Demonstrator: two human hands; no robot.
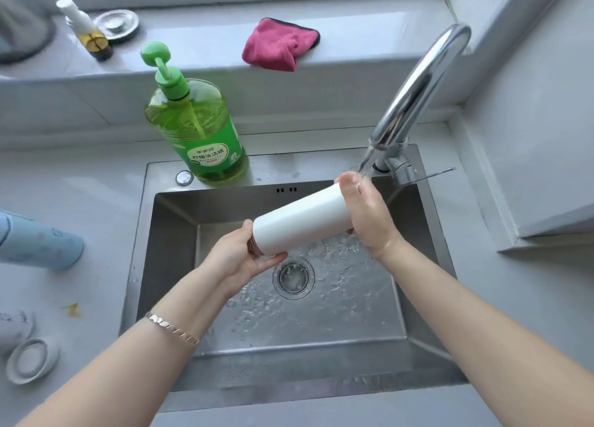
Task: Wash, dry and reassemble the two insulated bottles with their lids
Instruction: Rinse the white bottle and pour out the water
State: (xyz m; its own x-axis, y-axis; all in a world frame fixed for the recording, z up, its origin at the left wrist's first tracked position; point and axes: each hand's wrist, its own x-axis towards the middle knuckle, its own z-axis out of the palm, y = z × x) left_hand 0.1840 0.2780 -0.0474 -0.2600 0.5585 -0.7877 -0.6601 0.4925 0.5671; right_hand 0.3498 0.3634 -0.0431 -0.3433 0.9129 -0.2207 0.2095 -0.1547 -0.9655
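Observation:
A white insulated bottle (299, 221) lies tilted over the steel sink (173, 233), with no lid on it. My left hand (244, 259) grips its lower, open neck end. My right hand (366, 214) holds its upper end under water running from the chrome tap (418, 85). A light blue insulated bottle (41, 243) lies on its side on the counter at the left. A grey lid (32, 359) rests on the counter at the bottom left, next to another pale part (16, 323) that is cut off by the frame edge.
A green dish soap pump bottle (199, 127) stands behind the sink. On the windowsill lie a pink cloth (276, 45), a small spray bottle (86, 31) and a metal sink plug (117, 24). Water pools around the drain (293, 277).

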